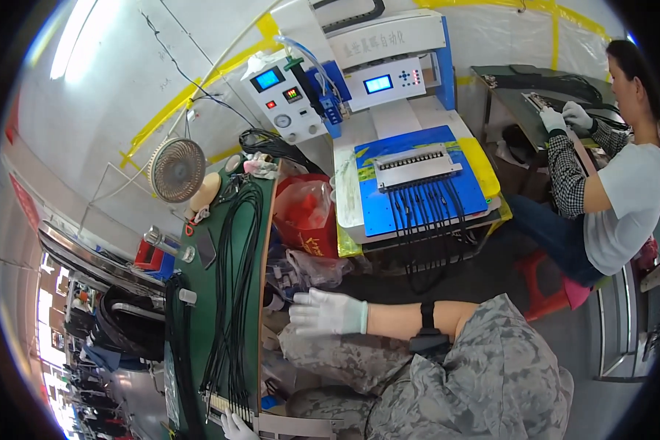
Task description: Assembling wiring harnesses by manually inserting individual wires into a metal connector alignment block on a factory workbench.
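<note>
On green workbench, left of frame: bundle of black cables laid out straight, long axis running from far end near small desk fan down to near edge, connector ends pointing toward wearer. Ends seated in pale fixture strip at near edge. Beyond bench: blue-and-white dispensing machine with more cables hanging off front, grey floor, yellow tape on wall, co-worker seated at right. Left hand, white-gloved, at bottom edge touching fixture strip, mostly cut off, grip unclear. Right hand, gloved, fingers spread flat, empty, forearm reaching leftward across lap toward bench edge.
</note>
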{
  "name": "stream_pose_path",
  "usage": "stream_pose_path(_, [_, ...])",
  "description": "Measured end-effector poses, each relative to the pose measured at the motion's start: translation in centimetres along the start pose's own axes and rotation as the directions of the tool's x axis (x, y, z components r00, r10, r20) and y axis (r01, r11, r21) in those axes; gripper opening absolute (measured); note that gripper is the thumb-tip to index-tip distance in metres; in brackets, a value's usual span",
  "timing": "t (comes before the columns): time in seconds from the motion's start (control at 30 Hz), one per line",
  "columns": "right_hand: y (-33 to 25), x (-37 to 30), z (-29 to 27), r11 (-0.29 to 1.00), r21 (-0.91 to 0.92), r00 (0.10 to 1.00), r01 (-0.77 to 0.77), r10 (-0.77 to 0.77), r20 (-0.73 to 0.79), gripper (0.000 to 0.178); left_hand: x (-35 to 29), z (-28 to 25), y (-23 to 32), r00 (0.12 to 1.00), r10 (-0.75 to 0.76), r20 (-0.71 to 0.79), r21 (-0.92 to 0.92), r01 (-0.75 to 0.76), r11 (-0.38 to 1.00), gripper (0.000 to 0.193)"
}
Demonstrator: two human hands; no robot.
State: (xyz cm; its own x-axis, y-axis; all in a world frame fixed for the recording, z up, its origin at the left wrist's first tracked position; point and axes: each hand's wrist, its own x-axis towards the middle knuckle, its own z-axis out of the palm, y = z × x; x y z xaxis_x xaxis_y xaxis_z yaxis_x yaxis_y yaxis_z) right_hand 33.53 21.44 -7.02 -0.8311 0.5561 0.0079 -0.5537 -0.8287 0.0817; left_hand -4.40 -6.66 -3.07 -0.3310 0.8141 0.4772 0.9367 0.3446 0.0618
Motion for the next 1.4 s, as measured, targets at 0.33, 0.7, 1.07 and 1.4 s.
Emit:
stream_pose_path(0.33, [-11.9, -2.1, 4.4, 0.842, -0.086, 0.84, 0.533, -0.539, -0.068, 0.039, 0.3, 0.4, 0.1, 0.998, -0.004, 0.06, -0.019, 0.005, 1.0, 0.034])
stream_pose_path(0.7, [-15.7, -1.3, 1.3, 0.51, -0.169, 0.518, 0.843, -0.856, 0.001, 0.042, 1.2, -1.5, 2.9, 0.963, -0.227, 0.147, -0.093, 0.241, 0.966, 0.035])
stream_pose_path(1.07, [-13.8, 2.2, -6.6, 0.256, -0.508, 0.482, 0.823, -0.787, 0.385, 0.037, -0.1, 0.7, -1.7, 0.973, 0.229, -0.018, 0.062, -0.228, 0.972, 0.035])
stream_pose_path(1.4, [-8.8, -1.5, -0.3, 0.877, -0.042, 0.854, 0.478, -0.476, -0.21, 0.027, -0.6, 3.0, -4.4, 0.976, 0.202, -0.075, 0.097, -0.195, 0.976, 0.034])
